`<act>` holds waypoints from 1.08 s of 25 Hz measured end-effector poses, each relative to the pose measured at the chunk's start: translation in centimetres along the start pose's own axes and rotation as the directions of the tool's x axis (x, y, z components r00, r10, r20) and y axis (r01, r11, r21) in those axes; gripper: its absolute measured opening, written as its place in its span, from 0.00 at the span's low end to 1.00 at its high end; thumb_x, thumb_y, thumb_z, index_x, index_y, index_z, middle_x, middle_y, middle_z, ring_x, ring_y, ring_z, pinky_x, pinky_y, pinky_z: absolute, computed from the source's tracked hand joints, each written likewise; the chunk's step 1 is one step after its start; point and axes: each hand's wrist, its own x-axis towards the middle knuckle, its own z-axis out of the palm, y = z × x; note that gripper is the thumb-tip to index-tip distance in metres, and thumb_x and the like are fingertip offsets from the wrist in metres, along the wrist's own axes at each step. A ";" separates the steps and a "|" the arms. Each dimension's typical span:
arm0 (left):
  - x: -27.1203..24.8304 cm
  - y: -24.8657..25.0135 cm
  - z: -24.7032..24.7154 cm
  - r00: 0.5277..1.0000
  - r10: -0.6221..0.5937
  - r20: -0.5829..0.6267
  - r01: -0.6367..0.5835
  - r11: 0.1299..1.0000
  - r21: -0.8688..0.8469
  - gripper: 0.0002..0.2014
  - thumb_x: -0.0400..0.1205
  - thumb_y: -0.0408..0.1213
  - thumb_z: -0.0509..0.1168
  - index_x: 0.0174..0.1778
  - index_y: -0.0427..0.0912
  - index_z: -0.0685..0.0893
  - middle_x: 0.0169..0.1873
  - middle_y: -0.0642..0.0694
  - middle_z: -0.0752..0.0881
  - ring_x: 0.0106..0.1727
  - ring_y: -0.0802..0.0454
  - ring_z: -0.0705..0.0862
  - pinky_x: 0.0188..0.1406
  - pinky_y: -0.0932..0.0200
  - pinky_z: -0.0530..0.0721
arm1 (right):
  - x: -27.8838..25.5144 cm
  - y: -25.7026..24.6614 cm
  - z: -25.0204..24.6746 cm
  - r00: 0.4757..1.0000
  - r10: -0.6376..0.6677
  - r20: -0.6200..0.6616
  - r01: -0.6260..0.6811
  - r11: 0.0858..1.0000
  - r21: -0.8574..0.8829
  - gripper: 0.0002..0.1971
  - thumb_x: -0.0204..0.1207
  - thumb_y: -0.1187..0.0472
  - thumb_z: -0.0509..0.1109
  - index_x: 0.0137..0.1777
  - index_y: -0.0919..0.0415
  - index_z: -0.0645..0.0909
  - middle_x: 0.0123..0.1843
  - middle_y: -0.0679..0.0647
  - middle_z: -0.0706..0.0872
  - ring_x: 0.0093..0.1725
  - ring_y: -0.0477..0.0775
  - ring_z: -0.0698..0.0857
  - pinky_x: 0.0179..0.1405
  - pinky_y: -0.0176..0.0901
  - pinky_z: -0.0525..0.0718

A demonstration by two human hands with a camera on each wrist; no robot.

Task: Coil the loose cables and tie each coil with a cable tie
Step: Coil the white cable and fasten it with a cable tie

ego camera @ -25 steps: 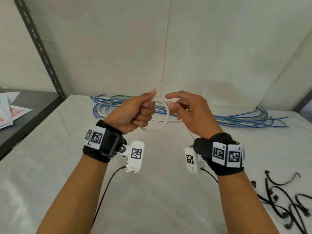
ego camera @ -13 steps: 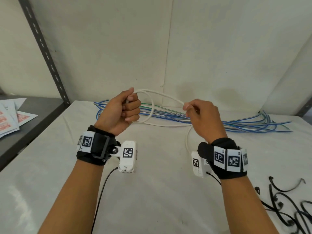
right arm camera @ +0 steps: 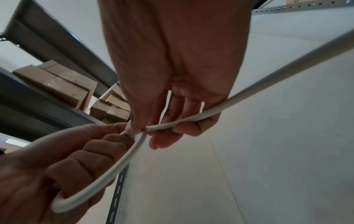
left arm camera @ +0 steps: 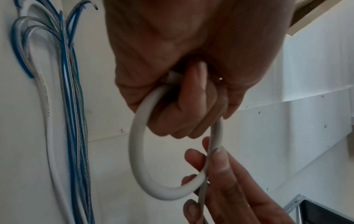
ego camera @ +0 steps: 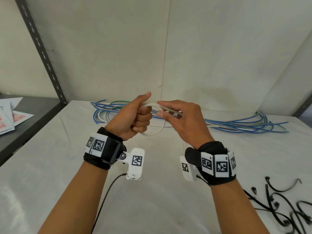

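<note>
A white cable [ego camera: 158, 130] is being wound into a small coil above the white table [ego camera: 50, 166]. My left hand [ego camera: 136, 115] holds the coil in a fist, thumb up, and the loop [left arm camera: 139, 151] hangs below the curled fingers. My right hand [ego camera: 177, 114] pinches the free run of the cable [right arm camera: 191, 119] between thumb and fingers, right beside the left fist. The cable's tail [right arm camera: 287, 63] trails away past the right palm. Loose blue, white and green cables [ego camera: 236, 124] lie in a bundle along the back of the table. Black cable ties [ego camera: 287, 208] lie scattered at the front right.
A dark metal shelf [ego camera: 25, 119] with printed papers [ego camera: 11, 115] stands to the left, behind a slotted upright post [ego camera: 42, 51]. White walls close the table at the back and right. Cardboard boxes [right arm camera: 57, 84] sit on racking seen in the right wrist view.
My right hand had drawn away to the right, pulling out a length of cable. Now it has swung back up to the left fist, laying another turn on the coil.
</note>
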 end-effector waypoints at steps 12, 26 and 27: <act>0.4 -0.9 -0.5 0.887 0.444 0.125 -0.378 0.543 0.750 0.10 0.89 0.42 0.64 0.61 0.45 0.86 0.35 0.51 0.90 0.35 0.52 0.89 0.42 0.51 0.88 | 0.2 0.1 -0.4 0.998 0.064 0.024 -0.059 0.985 -0.160 0.08 0.78 0.49 0.77 0.55 0.45 0.92 0.46 0.42 0.93 0.44 0.44 0.89 0.47 0.54 0.88; 0.4 -1.0 -0.6 0.935 0.352 0.047 -0.311 0.749 0.585 0.23 0.91 0.47 0.55 0.43 0.35 0.87 0.22 0.52 0.70 0.23 0.55 0.72 0.32 0.54 0.84 | 0.4 -0.3 -1.4 0.953 0.143 -0.265 -0.106 0.983 0.151 0.03 0.78 0.61 0.78 0.49 0.53 0.92 0.41 0.45 0.92 0.40 0.41 0.86 0.45 0.35 0.85; 0.5 -1.0 -0.7 0.935 0.354 0.035 -0.309 0.759 0.573 0.22 0.91 0.47 0.55 0.41 0.36 0.86 0.22 0.54 0.69 0.22 0.57 0.72 0.34 0.50 0.86 | 0.4 -0.3 -1.3 0.940 0.143 -0.309 -0.095 0.982 0.163 0.03 0.78 0.61 0.78 0.49 0.54 0.92 0.40 0.45 0.92 0.41 0.41 0.86 0.46 0.36 0.86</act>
